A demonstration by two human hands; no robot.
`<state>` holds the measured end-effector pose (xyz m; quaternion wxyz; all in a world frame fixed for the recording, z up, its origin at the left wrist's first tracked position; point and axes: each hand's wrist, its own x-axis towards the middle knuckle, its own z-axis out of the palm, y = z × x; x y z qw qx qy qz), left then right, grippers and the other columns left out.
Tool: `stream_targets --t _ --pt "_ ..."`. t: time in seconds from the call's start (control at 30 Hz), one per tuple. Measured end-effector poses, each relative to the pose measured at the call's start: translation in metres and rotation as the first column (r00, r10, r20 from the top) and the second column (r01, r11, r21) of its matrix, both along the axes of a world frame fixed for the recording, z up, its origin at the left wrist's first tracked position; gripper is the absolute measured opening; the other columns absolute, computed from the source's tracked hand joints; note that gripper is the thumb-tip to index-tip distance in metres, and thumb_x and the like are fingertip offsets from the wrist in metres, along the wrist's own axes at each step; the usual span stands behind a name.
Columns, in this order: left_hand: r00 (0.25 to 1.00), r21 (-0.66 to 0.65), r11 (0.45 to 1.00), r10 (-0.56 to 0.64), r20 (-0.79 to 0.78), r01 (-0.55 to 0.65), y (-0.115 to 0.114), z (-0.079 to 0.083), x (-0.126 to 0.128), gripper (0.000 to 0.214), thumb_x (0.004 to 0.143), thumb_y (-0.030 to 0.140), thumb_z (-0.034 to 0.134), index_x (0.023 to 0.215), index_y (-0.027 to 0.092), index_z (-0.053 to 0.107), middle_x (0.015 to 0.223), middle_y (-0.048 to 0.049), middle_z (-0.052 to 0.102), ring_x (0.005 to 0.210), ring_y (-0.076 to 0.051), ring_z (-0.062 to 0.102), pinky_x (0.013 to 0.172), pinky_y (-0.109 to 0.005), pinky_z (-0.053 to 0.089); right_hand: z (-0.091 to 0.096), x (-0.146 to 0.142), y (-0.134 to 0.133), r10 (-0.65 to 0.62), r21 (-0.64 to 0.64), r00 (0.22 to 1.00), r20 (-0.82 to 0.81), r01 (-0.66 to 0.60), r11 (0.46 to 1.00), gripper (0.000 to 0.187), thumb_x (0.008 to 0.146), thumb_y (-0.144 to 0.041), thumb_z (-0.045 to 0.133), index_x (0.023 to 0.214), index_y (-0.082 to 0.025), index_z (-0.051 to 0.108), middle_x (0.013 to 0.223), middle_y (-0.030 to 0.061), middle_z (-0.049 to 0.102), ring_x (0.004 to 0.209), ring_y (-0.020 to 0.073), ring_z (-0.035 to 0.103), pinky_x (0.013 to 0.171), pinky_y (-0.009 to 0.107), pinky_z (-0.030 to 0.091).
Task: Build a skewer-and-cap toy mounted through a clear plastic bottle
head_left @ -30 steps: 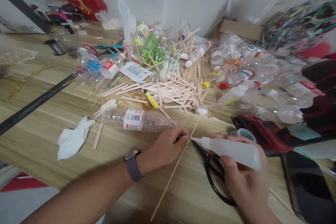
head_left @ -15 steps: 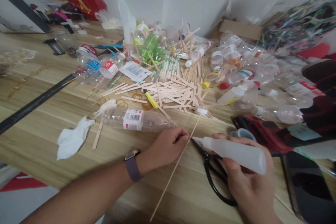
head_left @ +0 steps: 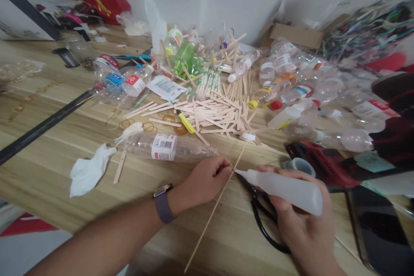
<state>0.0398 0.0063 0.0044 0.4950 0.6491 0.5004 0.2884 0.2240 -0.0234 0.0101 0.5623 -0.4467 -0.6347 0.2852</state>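
A thin bamboo skewer (head_left: 208,221) runs diagonally across the tabletop, pinched by the fingertips of my left hand (head_left: 205,180). Wrapped around a translucent white squeeze bottle (head_left: 286,189) is my right hand (head_left: 307,235). The bottle lies tilted with its narrow nozzle pointing left, the tip at the skewer beside my left fingertips. Whether liquid comes out is too small to see. Black-handled scissors (head_left: 257,220) lie beneath the bottle, partly hidden by it and my right hand. A clear plastic bottle (head_left: 190,148) rests on its side just beyond my left hand.
Behind my hands spreads a pile of flat wooden craft sticks (head_left: 210,114), with a yellow marker-like tool (head_left: 186,123) on it. Plastic bottles (head_left: 302,90) crowd the back right. A red-and-black power tool (head_left: 333,166) and a phone (head_left: 378,233) lie at right, a crumpled tissue (head_left: 92,170) at left.
My right hand and the squeeze bottle have shifted slightly left, bringing the nozzle tip right up to the skewer. My left hand and the skewer stay almost in place.
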Motion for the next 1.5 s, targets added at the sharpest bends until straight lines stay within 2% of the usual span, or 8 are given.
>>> stream_targets --t 0.3,0.5,0.7,1.07,1.17,1.37,1.5 --pt "1.0 -0.002 1.0 -0.003 0.006 0.003 -0.0003 -0.0003 -0.0001 0.019 0.09 0.025 0.043 0.08 0.016 0.056 0.07 0.0016 0.054 0.067 -0.013 0.049 0.061 -0.025 0.036 0.0036 -0.0019 0.0009 -0.014 -0.005 1.0 0.011 0.014 1.0 0.03 0.074 -0.035 0.076 0.096 -0.025 0.058 0.095 0.0078 0.076 0.087 0.0258 0.073 0.074 0.037 0.059" --pt "1.0 -0.012 1.0 -0.002 0.011 0.002 -0.0009 0.0015 0.0002 0.018 0.089 0.024 0.044 0.08 0.016 0.056 0.069 0.0018 0.054 0.066 -0.013 0.049 0.061 -0.024 0.036 0.0007 -0.0013 -0.0003 -0.002 0.005 1.0 -0.005 0.002 1.0 0.031 0.075 -0.033 0.076 0.099 -0.025 0.058 0.097 0.006 0.076 0.089 0.0223 0.073 0.078 0.031 0.058" --pt "1.0 -0.012 1.0 -0.005 0.014 0.006 0.0 0.0 0.0003 0.017 0.089 0.023 0.044 0.08 0.016 0.056 0.068 0.0024 0.053 0.064 -0.012 0.048 0.059 -0.024 0.035 0.0008 0.0009 0.0001 -0.018 0.009 1.0 0.021 0.018 1.0 0.033 0.075 -0.034 0.076 0.1 -0.024 0.057 0.099 0.0075 0.075 0.091 0.0243 0.072 0.08 0.034 0.057" --pt "1.0 -0.025 1.0 0.007 0.005 -0.007 0.0003 0.0008 0.0004 0.017 0.089 0.024 0.044 0.079 0.016 0.056 0.069 0.0018 0.054 0.066 -0.013 0.049 0.06 -0.024 0.035 0.0027 -0.001 0.0 0.0 0.013 1.0 0.017 0.0 1.0 0.031 0.074 -0.035 0.077 0.097 -0.025 0.059 0.096 0.0062 0.076 0.088 0.0231 0.073 0.075 0.03 0.059" --pt "1.0 -0.017 1.0 0.003 0.006 -0.003 0.0006 0.0001 0.0001 0.018 0.089 0.025 0.044 0.079 0.016 0.056 0.069 0.0019 0.054 0.065 -0.013 0.049 0.06 -0.025 0.035 0.0026 -0.0001 0.0004 -0.011 0.016 1.0 0.009 0.011 1.0 0.031 0.075 -0.033 0.076 0.099 -0.025 0.058 0.097 0.0057 0.076 0.089 0.022 0.073 0.078 0.029 0.058" --pt "1.0 -0.011 1.0 0.0 -0.001 0.0 -0.0003 0.0007 0.0001 0.019 0.089 0.025 0.043 0.078 0.016 0.056 0.069 0.0016 0.054 0.065 -0.013 0.049 0.06 -0.025 0.036 0.0032 -0.0001 -0.0004 0.01 0.002 1.0 0.03 -0.01 1.0 0.03 0.075 -0.032 0.076 0.099 -0.025 0.059 0.099 0.0038 0.076 0.092 0.017 0.073 0.082 0.021 0.055" --pt "1.0 -0.022 1.0 0.0 0.003 0.0 -0.0008 0.0012 0.0004 0.018 0.089 0.024 0.044 0.079 0.016 0.056 0.069 0.0019 0.054 0.065 -0.013 0.048 0.059 -0.024 0.035 0.0029 -0.0009 0.0001 -0.008 0.01 1.0 0.007 0.008 1.0 0.03 0.075 -0.029 0.075 0.099 -0.026 0.058 0.099 0.0031 0.076 0.092 0.0169 0.072 0.082 0.021 0.055"
